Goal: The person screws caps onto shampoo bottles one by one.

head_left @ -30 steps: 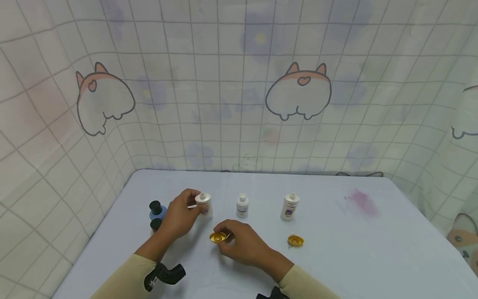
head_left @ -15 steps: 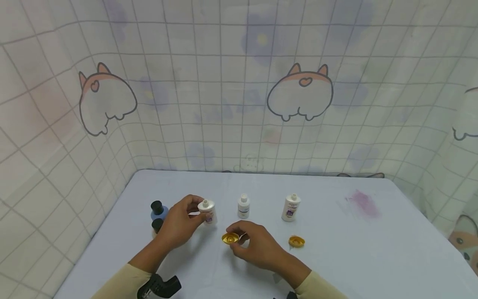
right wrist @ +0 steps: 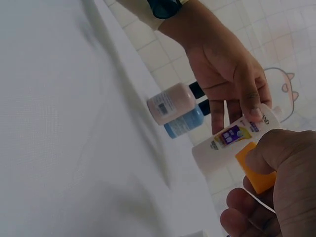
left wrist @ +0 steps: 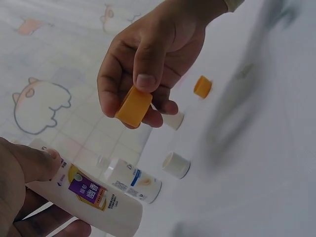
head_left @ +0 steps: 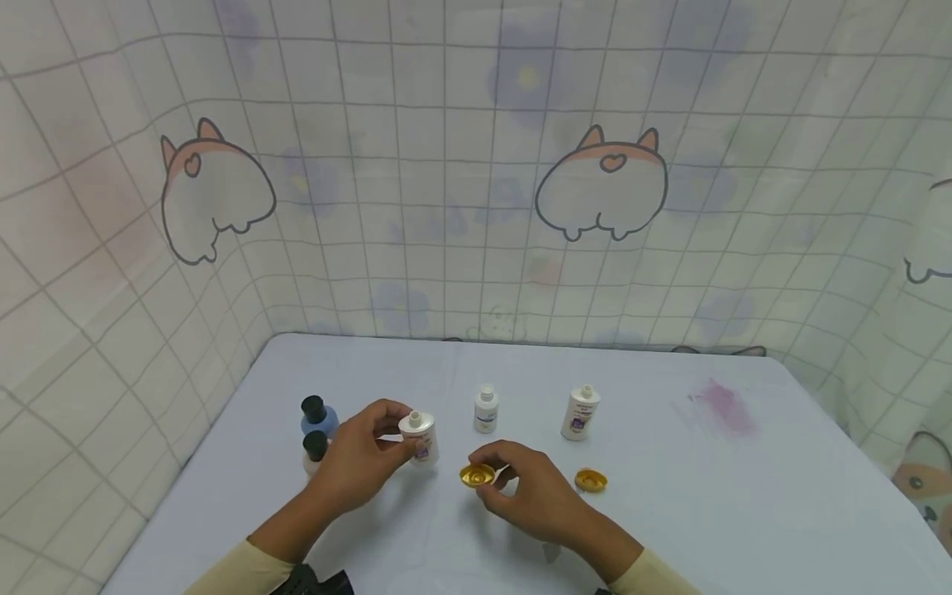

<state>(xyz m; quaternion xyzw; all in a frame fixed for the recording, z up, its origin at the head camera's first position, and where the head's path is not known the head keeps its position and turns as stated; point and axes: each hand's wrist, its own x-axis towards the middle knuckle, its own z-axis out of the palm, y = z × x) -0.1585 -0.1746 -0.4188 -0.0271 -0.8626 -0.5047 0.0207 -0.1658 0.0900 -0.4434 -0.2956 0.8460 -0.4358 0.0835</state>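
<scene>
My left hand (head_left: 369,459) grips an uncapped white bottle (head_left: 421,440) by its upper part, thumb in front, the neck pointing up. In the left wrist view that bottle shows a purple and yellow label. My right hand (head_left: 531,487) pinches a yellow cap (head_left: 477,474) between thumb and fingers, its hollow side toward the head camera. A gap separates cap and bottle in the head view. A second yellow cap (head_left: 591,480) lies on the table to the right of this hand. Behind it stands another uncapped white bottle (head_left: 580,412) with a similar label.
A smaller white bottle (head_left: 486,409) stands behind the hands. A small white cap-like piece (left wrist: 176,165) is on the table in the left wrist view. At the left, a blue bottle (head_left: 326,420) and a pale pink bottle (right wrist: 170,103) have black caps. A pink stain (head_left: 725,406) marks the tablecloth.
Both hands have moved right and a little nearer the body, the left with the white bottle and the right with the yellow cap. The standing bottles and the lying cap stay put.
</scene>
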